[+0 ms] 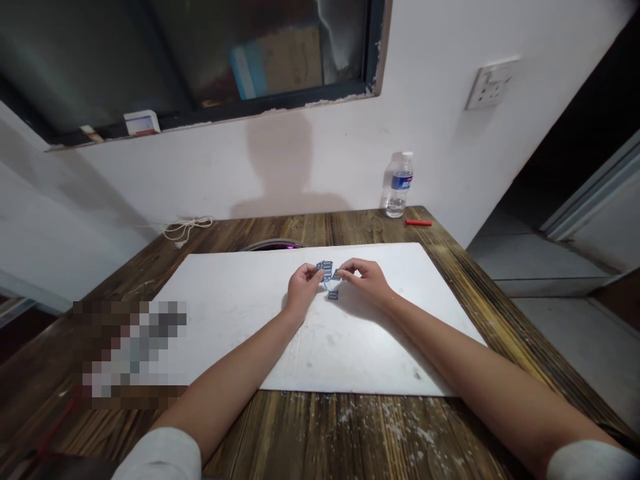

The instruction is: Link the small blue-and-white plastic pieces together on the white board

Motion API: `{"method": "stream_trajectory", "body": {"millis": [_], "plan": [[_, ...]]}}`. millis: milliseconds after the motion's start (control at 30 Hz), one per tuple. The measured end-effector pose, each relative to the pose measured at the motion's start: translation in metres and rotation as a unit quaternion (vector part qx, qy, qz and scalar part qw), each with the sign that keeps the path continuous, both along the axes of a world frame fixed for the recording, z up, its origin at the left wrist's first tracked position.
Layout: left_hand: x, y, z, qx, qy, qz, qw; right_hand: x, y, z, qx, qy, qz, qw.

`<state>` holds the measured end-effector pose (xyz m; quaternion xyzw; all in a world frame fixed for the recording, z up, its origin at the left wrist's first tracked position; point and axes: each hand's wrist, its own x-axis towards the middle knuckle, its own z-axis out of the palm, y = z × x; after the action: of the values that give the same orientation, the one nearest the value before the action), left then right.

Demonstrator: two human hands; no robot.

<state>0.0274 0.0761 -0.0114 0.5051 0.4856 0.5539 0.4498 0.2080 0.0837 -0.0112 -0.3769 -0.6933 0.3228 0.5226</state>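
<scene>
My left hand (304,287) pinches a small blue sheet with grey rectangular blocks (327,269), perhaps a circuit-board panel, above the white board (225,320). To its right, my right hand (367,279) is closed, thumb and fingertips together, on a small dark grey rectangular piece (337,274). Just below, between the two hands, shows another small blue-edged piece (333,294); whether it lies on the board or hangs from the sheet, I cannot tell. Fine detail on these pieces is too small to make out.
The white board lies on a dark wooden table (320,440) with pale crumbs along its front. At the back are a water bottle (399,187), a red stick-like object (419,223), tangled white cord (187,228) and a dark round rim (273,244). A blurred patch covers the left.
</scene>
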Motion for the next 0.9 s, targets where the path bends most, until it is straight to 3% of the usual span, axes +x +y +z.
{"method": "stream_trajectory", "body": {"millis": [267,467,567,700,800,900], "plan": [[0.004,-0.007,0.004,0.026,0.018,-0.103,0.994,-0.003,0.003,-0.003,-0.033,0.052,-0.018,0.998],[0.002,-0.008,0.003,0.025,0.032,-0.1,0.994,-0.003,0.005,-0.007,-0.037,0.067,-0.001,0.997],[0.001,-0.006,0.0,0.041,0.05,-0.067,0.996,-0.002,0.006,-0.009,-0.034,0.058,0.001,0.998],[-0.001,-0.001,-0.003,0.03,0.022,-0.009,0.999,0.001,0.006,-0.008,0.032,-0.119,-0.023,0.992],[-0.003,0.003,-0.004,0.012,-0.013,0.022,1.0,0.002,0.004,-0.005,0.086,-0.279,-0.013,0.956],[-0.004,0.006,-0.005,0.005,-0.023,0.035,0.999,0.002,0.003,-0.003,0.11,-0.348,0.001,0.931]]}}
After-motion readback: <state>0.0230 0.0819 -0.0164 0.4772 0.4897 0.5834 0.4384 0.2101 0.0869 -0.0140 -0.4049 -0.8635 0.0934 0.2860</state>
